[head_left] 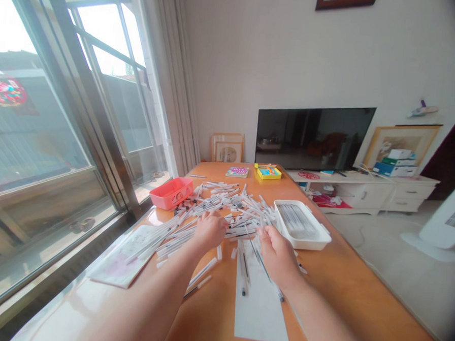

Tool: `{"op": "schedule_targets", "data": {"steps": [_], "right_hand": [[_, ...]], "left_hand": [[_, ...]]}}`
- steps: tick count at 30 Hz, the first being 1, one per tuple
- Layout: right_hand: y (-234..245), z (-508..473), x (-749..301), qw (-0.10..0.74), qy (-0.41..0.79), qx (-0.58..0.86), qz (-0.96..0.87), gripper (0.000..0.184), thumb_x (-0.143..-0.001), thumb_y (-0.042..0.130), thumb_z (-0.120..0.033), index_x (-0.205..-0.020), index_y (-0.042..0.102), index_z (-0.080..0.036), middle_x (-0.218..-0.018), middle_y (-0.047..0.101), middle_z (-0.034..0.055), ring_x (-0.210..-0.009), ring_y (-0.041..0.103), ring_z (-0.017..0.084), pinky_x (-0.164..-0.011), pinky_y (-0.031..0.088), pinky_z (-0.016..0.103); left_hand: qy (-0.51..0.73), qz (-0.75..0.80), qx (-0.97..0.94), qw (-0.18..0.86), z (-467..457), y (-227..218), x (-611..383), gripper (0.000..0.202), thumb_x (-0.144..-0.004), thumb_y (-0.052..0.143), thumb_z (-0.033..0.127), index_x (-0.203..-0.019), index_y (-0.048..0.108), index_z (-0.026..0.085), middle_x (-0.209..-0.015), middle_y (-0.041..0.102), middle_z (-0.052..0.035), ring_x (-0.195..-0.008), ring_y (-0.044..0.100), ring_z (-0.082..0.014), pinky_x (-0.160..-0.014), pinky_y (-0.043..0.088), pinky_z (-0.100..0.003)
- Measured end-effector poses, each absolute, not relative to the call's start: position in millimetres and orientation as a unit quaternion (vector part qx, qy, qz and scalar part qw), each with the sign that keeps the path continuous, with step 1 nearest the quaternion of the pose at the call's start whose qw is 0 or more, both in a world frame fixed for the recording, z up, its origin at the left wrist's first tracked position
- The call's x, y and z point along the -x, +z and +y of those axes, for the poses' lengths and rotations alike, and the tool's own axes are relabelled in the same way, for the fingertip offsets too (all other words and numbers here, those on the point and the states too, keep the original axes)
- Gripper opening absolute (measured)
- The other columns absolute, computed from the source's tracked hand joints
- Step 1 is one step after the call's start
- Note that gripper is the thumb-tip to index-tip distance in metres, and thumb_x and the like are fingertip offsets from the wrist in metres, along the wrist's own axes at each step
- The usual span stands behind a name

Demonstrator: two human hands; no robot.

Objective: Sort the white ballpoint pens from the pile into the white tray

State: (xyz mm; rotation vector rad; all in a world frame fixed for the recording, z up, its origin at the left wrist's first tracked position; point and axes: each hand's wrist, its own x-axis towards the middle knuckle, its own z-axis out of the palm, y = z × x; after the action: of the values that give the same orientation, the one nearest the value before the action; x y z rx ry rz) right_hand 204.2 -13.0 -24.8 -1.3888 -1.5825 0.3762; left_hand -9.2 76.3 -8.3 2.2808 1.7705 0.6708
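A wide pile of clear pens and pen parts [214,198], some with black tips, covers the middle of the table. My left hand [211,227] is over its near side, fingers curled downward; what they grip, if anything, is hidden. My right hand [276,248] is closed, thumb against the fingers, at the pile's right edge beside a white tray [321,239]. I cannot make out what it pinches among the pale parts. Below both hands lies a white paper strip [260,317], with a black-tipped pen [245,276] on it. Several thin rods slant beside my right hand.
A red basket [168,195] stands at the pile's left, near the window. Long clear tubes [151,243] overlap a pale booklet [119,266]. At the far end lie a colourful booklet [237,172] and a yellow box [268,174]. Clear pens fill the white tray.
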Motion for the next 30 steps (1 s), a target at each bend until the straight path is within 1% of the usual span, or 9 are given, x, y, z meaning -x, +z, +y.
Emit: {"op": "schedule_targets", "data": {"steps": [3,7,16,20,22,23,26,28,30], "right_hand": [[-23.4,-12.8,-203.5,0.479,0.153,0.570,-0.650,0.036,-0.101,0.037,-0.049,-0.077,0.047,-0.025,-0.060,0.053,-0.0019,-0.057,0.048,0.017,-0.055,0.030,0.027],[-22.7,-12.0,-203.2,0.478,0.152,0.568,-0.652,0.036,-0.101,0.038,-0.049,-0.076,0.046,-0.025,-0.060,0.052,-0.0027,-0.057,0.046,0.016,-0.055,0.030,0.027],[-23.5,-10.1,-203.9,0.482,0.153,0.573,-0.645,0.036,-0.100,0.039,-0.050,-0.076,0.046,-0.024,-0.061,0.052,-0.0028,-0.058,0.046,0.016,-0.056,0.032,0.026],[-19.1,-12.3,-204.4,0.478,0.149,0.578,-0.645,0.036,-0.100,0.039,-0.051,-0.079,0.052,-0.024,-0.060,0.052,-0.0025,-0.058,0.046,0.016,-0.055,0.032,0.026],[-15.7,-14.1,-205.5,0.470,0.146,0.576,-0.653,0.036,-0.100,0.039,-0.051,-0.084,0.057,-0.024,-0.061,0.054,-0.0019,-0.058,0.047,0.016,-0.054,0.032,0.025],[-14.0,-14.8,-206.1,0.466,0.146,0.573,-0.658,0.036,-0.100,0.039,-0.051,-0.087,0.059,-0.024,-0.062,0.055,-0.0015,-0.058,0.048,0.016,-0.054,0.033,0.025],[-10.5,-16.1,-207.4,0.454,0.156,0.558,-0.677,0.036,-0.101,0.038,-0.049,-0.096,0.064,-0.025,-0.070,0.062,0.0005,-0.063,0.054,0.018,-0.057,0.038,0.026],[-9.7,-16.2,-207.0,0.453,0.163,0.537,-0.693,0.035,-0.101,0.039,-0.046,-0.101,0.067,-0.025,-0.079,0.068,0.0027,-0.071,0.060,0.019,-0.064,0.043,0.027],[-9.4,-16.6,-205.5,0.457,0.165,0.510,-0.709,0.034,-0.101,0.041,-0.043,-0.106,0.069,-0.025,-0.090,0.071,0.0050,-0.083,0.064,0.021,-0.075,0.047,0.030]], "left_hand": [[0.214,0.611,-0.759,0.067,83.3,-10.3,2.2,0.022,-0.081,0.059,0.027,-0.084,0.080,0.026,-0.115,0.064,-0.0135,-0.114,0.048,-0.0379,-0.097,0.034,-0.049],[0.205,0.626,-0.750,0.052,95.2,-15.3,-4.5,0.018,-0.075,0.064,0.025,-0.081,0.080,0.025,-0.118,0.063,-0.0157,-0.118,0.044,-0.0432,-0.095,0.032,-0.054],[0.221,0.644,-0.731,0.051,114.8,-30.2,-11.4,0.010,-0.068,0.067,0.023,-0.069,0.077,0.022,-0.110,0.064,-0.0168,-0.118,0.044,-0.0431,-0.095,0.031,-0.054],[0.256,0.634,-0.727,0.066,113.0,-25.9,-11.4,0.005,-0.065,0.067,0.021,-0.065,0.072,0.021,-0.110,0.064,-0.0177,-0.119,0.044,-0.0441,-0.095,0.031,-0.054],[0.280,0.627,-0.722,0.083,110.0,-20.2,-11.1,0.004,-0.065,0.068,0.021,-0.068,0.070,0.021,-0.104,0.066,-0.0159,-0.115,0.049,-0.0407,-0.093,0.034,-0.049],[0.292,0.622,-0.720,0.098,107.9,-16.5,-10.9,0.005,-0.065,0.068,0.022,-0.070,0.069,0.021,-0.096,0.067,-0.0140,-0.108,0.053,-0.0374,-0.090,0.036,-0.046],[0.319,0.603,-0.714,0.161,97.6,-2.7,-10.2,0.004,-0.068,0.066,0.024,-0.070,0.064,0.021,-0.071,0.064,-0.0060,-0.078,0.060,-0.0249,-0.073,0.041,-0.035],[0.337,0.584,-0.709,0.206,86.1,8.7,-9.1,0.005,-0.070,0.063,0.025,-0.072,0.062,0.020,-0.068,0.063,-0.0028,-0.067,0.058,-0.0192,-0.064,0.040,-0.029],[0.361,0.561,-0.699,0.259,71.7,20.5,-6.6,0.009,-0.073,0.061,0.025,-0.079,0.062,0.020,-0.070,0.064,-0.0007,-0.064,0.056,-0.0155,-0.061,0.040,-0.026]]}}
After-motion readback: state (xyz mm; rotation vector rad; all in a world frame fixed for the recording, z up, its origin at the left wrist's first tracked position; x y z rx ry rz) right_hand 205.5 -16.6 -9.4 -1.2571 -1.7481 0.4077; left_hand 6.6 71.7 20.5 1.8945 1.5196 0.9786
